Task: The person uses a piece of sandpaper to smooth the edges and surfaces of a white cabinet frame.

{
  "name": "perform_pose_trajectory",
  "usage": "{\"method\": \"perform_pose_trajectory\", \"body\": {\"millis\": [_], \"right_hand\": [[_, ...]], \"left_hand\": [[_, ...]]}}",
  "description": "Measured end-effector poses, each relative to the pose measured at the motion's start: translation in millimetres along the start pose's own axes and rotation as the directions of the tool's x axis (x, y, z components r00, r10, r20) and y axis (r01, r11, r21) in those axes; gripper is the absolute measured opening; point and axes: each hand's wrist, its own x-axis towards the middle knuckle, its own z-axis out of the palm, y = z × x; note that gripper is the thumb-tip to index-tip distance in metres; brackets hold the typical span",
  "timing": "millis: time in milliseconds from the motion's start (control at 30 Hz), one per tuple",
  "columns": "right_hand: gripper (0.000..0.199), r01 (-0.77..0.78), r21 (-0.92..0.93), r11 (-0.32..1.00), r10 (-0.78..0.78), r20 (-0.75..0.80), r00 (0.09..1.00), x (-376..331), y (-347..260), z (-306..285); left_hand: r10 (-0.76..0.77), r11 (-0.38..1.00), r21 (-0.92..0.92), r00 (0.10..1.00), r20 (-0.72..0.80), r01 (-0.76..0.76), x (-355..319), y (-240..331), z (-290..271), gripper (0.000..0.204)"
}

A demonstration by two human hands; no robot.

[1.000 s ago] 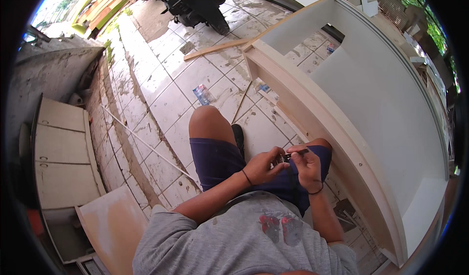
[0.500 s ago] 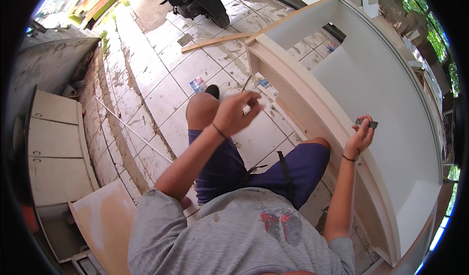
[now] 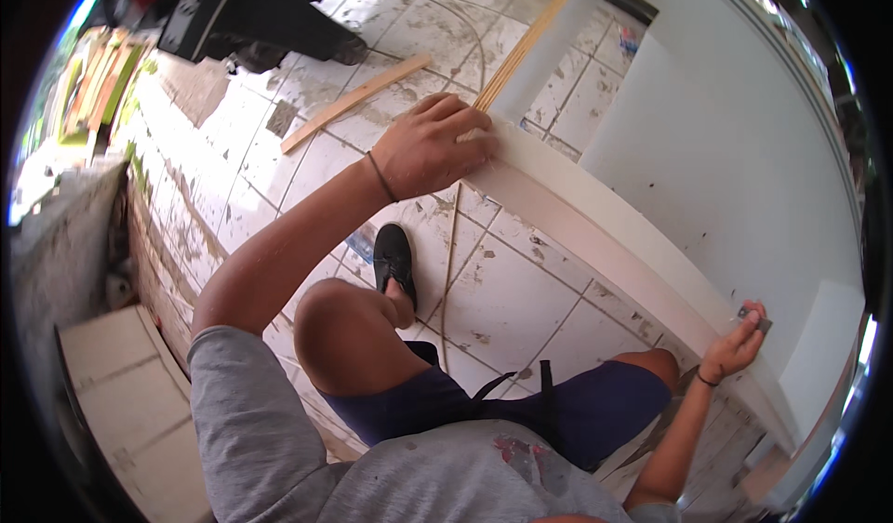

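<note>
A large white cabinet [image 3: 744, 151] lies on its back on the tiled floor, its long side panel [image 3: 605, 235] running diagonally in front of me. My left hand [image 3: 433, 146] rests on the far end of that panel's top edge, fingers curled over it. My right hand [image 3: 739, 342] is at the near end of the same edge and pinches a small grey metal piece [image 3: 755, 317] against it. I crouch beside the panel, left knee [image 3: 339, 318] raised and a black shoe [image 3: 393, 258] flat on the tiles.
A loose wooden strip [image 3: 358, 100] lies on the stained tiles beyond my left hand. A dark machine [image 3: 251, 12] stands at the far end. White panels [image 3: 121, 383] lean at the left. A thin cord [image 3: 451, 263] runs across the floor by my foot.
My left hand went from my lap out to the cabinet panel's far edge and settled on it. My right hand carried the small grey piece to the panel's near edge. The view leaned forward.
</note>
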Motion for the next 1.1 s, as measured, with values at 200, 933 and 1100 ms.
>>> {"method": "perform_pose_trajectory", "body": {"millis": [200, 933, 1100], "right_hand": [[0.032, -0.018, -0.082, 0.997, 0.014, -0.044, 0.999, -1.6, 19.8, -4.3], [0.023, -0.042, -0.107, 0.993, 0.005, -0.329, 0.944, -27.9, -114.2, 108.3], [0.017, -0.188, 0.346, 0.919, 0.279, -0.236, 0.931, -51.9, -151.5, 125.1]], "left_hand": [[0.305, 0.931, -0.219, 0.952, 0.025, -0.293, 14.6, -43.5, -7.3, 0.022], [-0.093, 0.801, -0.598, 0.981, -0.169, -0.027, -25.7, -40.0, 24.5, 0.014], [-0.275, 0.725, -0.682, 0.950, -0.151, 0.102, -33.3, -24.3, 24.3, 0.009]]}}
